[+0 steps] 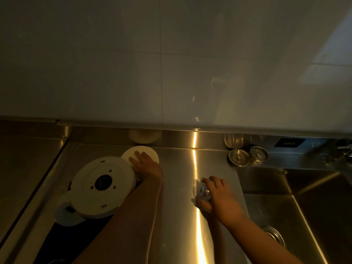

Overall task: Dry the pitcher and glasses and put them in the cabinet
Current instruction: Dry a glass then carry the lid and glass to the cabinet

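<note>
A white pitcher lies tilted at the left of the steel counter, its round underside with a black centre socket facing me. Its handle points toward the lower left. Just behind it lies a white round disc. My left hand rests on that disc with straight fingers, the wrist close against the pitcher's side. A small clear glass stands mid-counter. My right hand grips it from the right, fingers curled over its rim and thumb below. The glass is hard to make out in the dim light.
A steel sink with a drain opens on the right. Two metal sink strainers sit on the ledge behind it, beside a dark control panel. A tiled wall rises behind the counter.
</note>
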{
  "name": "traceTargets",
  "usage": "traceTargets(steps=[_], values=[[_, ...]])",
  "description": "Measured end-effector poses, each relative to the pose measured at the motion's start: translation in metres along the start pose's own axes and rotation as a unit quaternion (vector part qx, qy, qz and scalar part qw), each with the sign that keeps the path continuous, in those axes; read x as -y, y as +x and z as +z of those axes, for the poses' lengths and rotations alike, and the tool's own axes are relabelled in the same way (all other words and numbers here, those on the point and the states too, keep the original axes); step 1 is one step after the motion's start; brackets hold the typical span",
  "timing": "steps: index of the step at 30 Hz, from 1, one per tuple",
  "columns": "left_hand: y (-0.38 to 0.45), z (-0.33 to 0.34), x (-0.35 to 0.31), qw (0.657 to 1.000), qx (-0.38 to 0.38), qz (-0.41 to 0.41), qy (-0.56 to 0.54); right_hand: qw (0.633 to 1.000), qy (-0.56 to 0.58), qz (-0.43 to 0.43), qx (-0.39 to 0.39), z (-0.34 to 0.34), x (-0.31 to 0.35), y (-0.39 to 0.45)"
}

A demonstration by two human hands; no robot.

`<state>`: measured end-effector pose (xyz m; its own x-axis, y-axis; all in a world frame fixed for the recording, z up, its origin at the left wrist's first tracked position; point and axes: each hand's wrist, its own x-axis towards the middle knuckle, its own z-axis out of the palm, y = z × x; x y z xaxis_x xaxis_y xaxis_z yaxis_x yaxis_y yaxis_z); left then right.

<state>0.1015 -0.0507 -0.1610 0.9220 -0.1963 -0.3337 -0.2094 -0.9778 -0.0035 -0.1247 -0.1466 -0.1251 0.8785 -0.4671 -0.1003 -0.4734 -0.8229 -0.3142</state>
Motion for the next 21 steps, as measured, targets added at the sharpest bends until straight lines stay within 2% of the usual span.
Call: traceTargets(steps=[5, 10, 14, 21], values=[[0.003, 0.001, -0.003, 1.0, 0.002, -0.005, -0.003, 1.0, 0.01, 0.0, 0.007, 0.001, -0.003, -0.002], [-0.006, 0.007, -0.004, 0.989, -0.065, 0.116, 0.067, 1.0, 0.011, -0.002, 0.0, 0.004, -0.006, -0.001], [-0.017, 0.005, -0.009, 0.964, -0.075, 0.218, 0.131, 1.0, 0.004, -0.004, 0.009, 0.004, -0.006, -0.001], [-0.044, -0.006, -0.014, 0.935, -0.092, 0.312, 0.142, 1.0, 0.003, 0.0, 0.001, -0.003, -0.004, -0.008]])
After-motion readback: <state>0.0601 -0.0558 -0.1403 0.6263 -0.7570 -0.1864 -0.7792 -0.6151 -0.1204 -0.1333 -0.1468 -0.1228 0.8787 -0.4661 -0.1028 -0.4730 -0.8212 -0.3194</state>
